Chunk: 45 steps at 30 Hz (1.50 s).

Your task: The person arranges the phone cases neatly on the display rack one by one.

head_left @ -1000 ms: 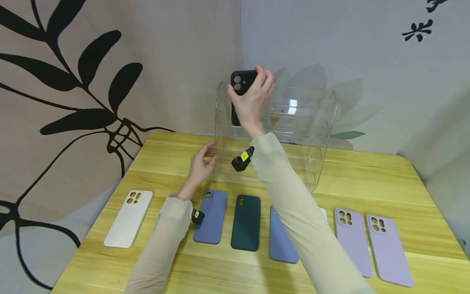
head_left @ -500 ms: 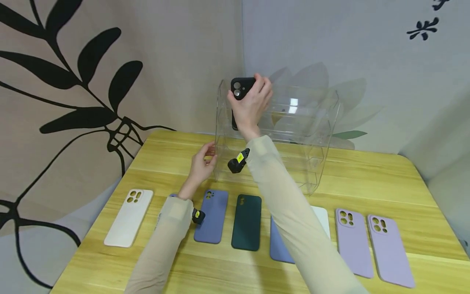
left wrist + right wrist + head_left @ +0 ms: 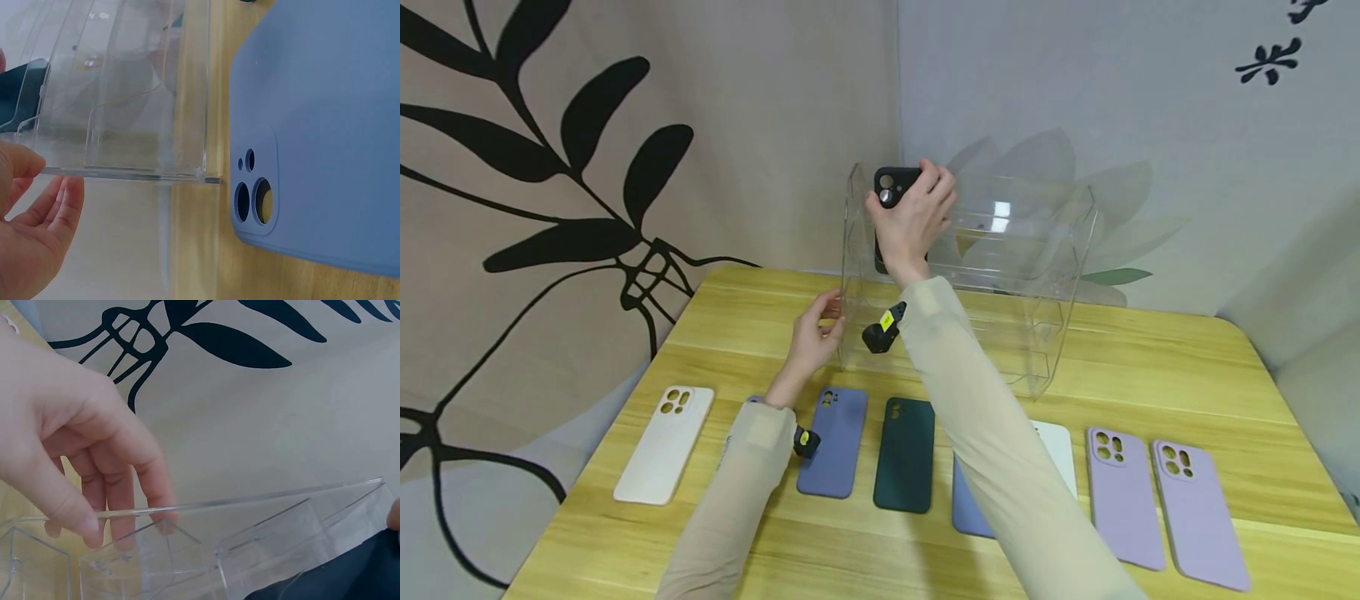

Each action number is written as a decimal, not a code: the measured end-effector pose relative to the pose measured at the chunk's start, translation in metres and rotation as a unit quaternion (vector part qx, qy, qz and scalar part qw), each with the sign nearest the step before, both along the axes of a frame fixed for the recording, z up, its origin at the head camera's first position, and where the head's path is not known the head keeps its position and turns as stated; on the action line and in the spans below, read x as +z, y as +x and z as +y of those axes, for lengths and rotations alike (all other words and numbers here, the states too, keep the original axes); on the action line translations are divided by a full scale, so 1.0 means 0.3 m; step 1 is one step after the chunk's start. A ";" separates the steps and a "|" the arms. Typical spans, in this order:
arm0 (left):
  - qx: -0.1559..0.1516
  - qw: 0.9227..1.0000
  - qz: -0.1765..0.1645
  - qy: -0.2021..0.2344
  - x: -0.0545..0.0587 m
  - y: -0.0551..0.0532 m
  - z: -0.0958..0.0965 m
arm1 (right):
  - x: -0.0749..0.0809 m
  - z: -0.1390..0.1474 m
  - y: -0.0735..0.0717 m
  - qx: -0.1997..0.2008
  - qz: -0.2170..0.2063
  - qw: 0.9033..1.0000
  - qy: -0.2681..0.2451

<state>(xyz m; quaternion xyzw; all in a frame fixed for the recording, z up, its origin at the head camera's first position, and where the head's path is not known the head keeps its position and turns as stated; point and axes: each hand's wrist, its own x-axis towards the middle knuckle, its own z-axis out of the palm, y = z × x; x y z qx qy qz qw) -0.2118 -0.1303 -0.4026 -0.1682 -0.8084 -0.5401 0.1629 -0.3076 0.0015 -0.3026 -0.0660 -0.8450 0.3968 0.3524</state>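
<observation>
Black leaf shapes (image 3: pixel 597 108) spread over the pale wall (image 3: pixel 775 125) behind the wooden counter (image 3: pixel 1157 367). Curled round a dark phone case (image 3: pixel 897 185), the right hand's (image 3: pixel 913 221) fingers hold it upright at the upper left of a clear stand (image 3: pixel 1007 271); whether its bottom rests there cannot be told. Below and left of them, the left hand's (image 3: pixel 812 335) fingers pinch the stand's side edge. Nearer the viewer than both sets of fingers lie a white case (image 3: pixel 664 450), a blue case (image 3: pixel 833 446), a dark green case (image 3: pixel 904 458) and two lilac cases (image 3: pixel 1202 517).
</observation>
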 end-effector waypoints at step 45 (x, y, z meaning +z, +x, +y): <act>0.004 1.000 -0.006 0.007 0.005 0.016 0.013 | -0.078 0.301 0.243 0.211 0.124 0.969 -0.026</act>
